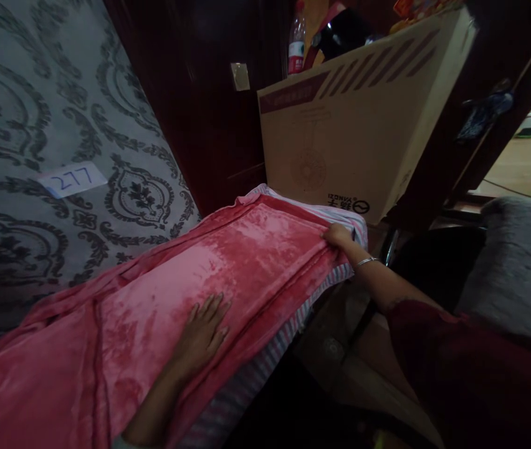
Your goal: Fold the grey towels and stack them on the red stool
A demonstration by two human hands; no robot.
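A plush red-pink blanket point(256, 268) lies folded in long layers over a striped cloth point(256, 368), whose edge hangs out along the near side and the far end. My left hand point(204, 330) rests flat on the blanket, fingers spread. At the far right corner my right hand point(338, 236), with a bracelet on its wrist, has its fingers closed on the blanket's edge. Its fingertips are partly hidden. Smoother, lighter patches show in the pile between the hands.
A large cardboard box point(340, 137) stands beyond the blanket's far end, with a bottle point(296, 43) on or behind it. Patterned wallpaper point(139, 193) with a paper marked 277 point(76, 179) borders the left. Grey plush fabric point(518, 268) lies at right.
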